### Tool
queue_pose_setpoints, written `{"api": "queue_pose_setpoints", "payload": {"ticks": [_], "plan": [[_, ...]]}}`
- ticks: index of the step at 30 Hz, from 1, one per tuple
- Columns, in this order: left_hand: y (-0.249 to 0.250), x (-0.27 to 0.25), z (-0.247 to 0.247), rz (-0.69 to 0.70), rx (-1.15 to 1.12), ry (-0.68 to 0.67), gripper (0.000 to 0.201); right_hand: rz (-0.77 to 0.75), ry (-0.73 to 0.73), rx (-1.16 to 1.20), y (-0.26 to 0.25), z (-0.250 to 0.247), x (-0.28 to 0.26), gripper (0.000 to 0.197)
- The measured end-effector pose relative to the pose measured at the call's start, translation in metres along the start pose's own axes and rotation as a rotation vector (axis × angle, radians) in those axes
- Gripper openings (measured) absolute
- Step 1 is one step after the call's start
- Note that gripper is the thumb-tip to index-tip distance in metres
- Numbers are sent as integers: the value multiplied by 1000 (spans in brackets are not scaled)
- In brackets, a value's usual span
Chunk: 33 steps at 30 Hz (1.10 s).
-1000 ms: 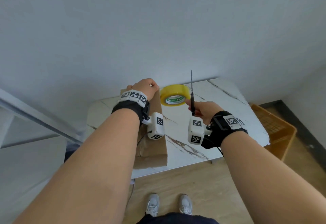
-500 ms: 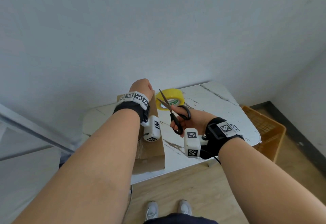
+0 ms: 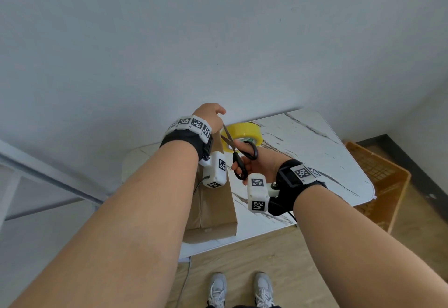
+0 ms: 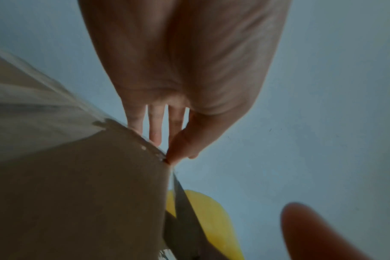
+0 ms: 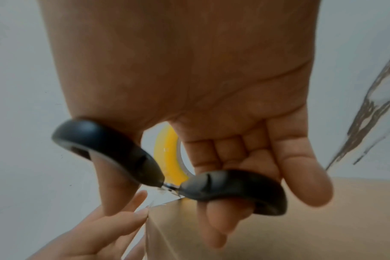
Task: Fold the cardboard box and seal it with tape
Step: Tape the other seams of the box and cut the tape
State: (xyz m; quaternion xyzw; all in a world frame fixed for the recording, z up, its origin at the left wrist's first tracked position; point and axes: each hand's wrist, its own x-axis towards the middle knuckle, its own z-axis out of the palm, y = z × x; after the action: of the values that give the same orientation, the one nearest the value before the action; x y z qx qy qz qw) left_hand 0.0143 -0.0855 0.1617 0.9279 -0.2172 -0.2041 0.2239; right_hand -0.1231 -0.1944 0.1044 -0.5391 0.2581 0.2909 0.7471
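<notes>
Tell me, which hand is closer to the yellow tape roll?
Right. The right hand, gripping the scissors, is just in front of the tape roll. The left hand pinches at the box's far corner, off to the roll's left.

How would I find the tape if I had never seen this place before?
Look at the white marble table by the wall. At its far edge, just past the scissors in the right hand and right of the brown cardboard box, sits the tape roll. It is the only round, bright yellow thing there.
</notes>
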Motion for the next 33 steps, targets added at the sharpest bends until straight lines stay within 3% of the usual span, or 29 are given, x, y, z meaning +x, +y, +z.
{"api": "queue_pose_setpoints", "payload": {"ticks": [4,9,12,15,25,33], "plan": [[11,6,-1,13,90,-129,54,3,-7,3,-4,-2,3,61],[21,3,9,14,47,-167,36,-26,-11,1,-8,-2,4,59],[19,8,11,43,158,-200,35,-58,-16,17,-9,-2,3,54],[13,12,14,43,174,-148,56,-99,-40,84,-7,-1,1,39],[1,12,16,60,107,-134,61,-121,-79,84,-4,4,5,45],[-3,15,16,99,58,-154,52,-169,-58,47,2,2,10,47]]}}
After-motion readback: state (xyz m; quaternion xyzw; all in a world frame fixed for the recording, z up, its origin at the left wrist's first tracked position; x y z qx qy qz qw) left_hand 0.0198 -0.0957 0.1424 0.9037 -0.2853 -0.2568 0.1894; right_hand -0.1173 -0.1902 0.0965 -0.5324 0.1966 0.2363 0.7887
